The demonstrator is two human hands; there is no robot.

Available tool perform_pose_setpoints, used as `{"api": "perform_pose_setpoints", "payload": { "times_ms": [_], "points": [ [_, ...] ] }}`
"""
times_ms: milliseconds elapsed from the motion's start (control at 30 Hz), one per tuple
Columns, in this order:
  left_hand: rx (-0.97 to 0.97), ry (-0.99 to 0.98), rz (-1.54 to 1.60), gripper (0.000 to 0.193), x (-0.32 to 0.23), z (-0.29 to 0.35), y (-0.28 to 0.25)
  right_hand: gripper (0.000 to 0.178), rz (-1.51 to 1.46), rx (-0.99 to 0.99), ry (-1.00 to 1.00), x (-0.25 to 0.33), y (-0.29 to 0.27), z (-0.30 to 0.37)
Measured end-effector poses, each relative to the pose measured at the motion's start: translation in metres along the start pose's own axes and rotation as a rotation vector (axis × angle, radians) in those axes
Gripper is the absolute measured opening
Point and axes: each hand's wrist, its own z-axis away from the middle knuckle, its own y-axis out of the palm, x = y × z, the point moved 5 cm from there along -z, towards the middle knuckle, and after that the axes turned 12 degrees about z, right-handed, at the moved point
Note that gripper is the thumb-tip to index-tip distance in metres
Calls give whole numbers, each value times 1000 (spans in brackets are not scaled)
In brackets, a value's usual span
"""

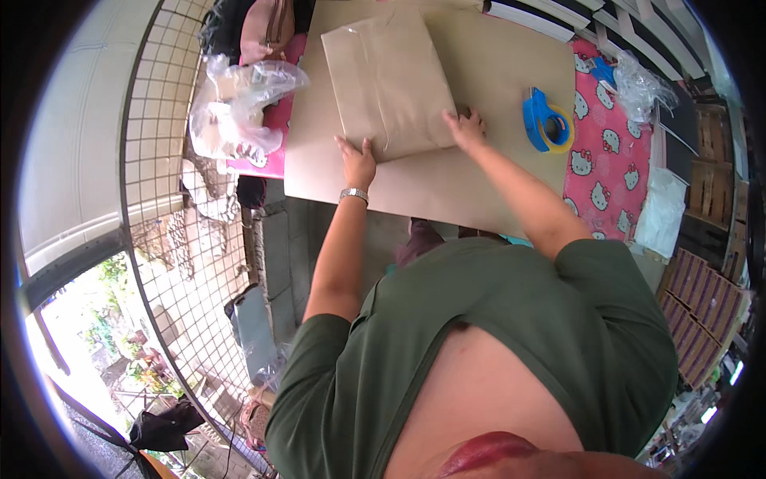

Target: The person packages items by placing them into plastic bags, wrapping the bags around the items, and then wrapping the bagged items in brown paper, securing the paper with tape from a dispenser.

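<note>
A box-shaped parcel [392, 84] wrapped in brown paper lies on a tan sheet [511, 188] that covers the table. Clear tape seems to run along its top. My left hand [358, 162] holds the parcel's near left corner, thumb and fingers parted around it. At the near right corner, my right hand [467, 130] grips with the thumb on the top and the other fingers along the side. Right of the parcel stands a blue tape dispenser [536, 120] with a roll of yellowish tape, apart from both hands.
Clear plastic bags [239, 112] and a pink pouch [267, 30] sit at the far left. A pink patterned cloth [602, 172] shows on the right, with another blue dispenser [602, 74] and crumpled plastic [642, 88]. Wire mesh [171, 199] stands left; cardboard boxes [702, 307] are stacked right.
</note>
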Motion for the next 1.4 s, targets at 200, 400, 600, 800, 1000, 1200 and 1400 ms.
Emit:
{"api": "perform_pose_setpoints", "payload": {
  "times_ms": [200, 400, 600, 800, 1000, 1200, 1400],
  "points": [
    [85, -265, 65, 86, -19, 32, 16, 88, -514, 139, 11, 5, -31, -1],
    [368, -575, 643, 87, -48, 98, 47, 63, -617, 264, -268, 33, -164, 34],
    [239, -326, 860, 92, -139, 23, -40, 61, -826, 658, -773, 111, -163, 142],
    [-24, -92, 398, 85, -156, 18, -84, 66, -397, 520, -385, 86, -57, 104],
    [36, -224, 585, 67, -133, 25, -90, 64, -651, 779, 43, 29, 53, 70],
    [7, -317, 721, 58, -70, 20, -122, 79, -493, 708, 44, 52, 62, 61],
    [55, -275, 906, 49, -101, 4, -106, 65, -798, 490, 263, 39, 25, 70]
  ]
}}
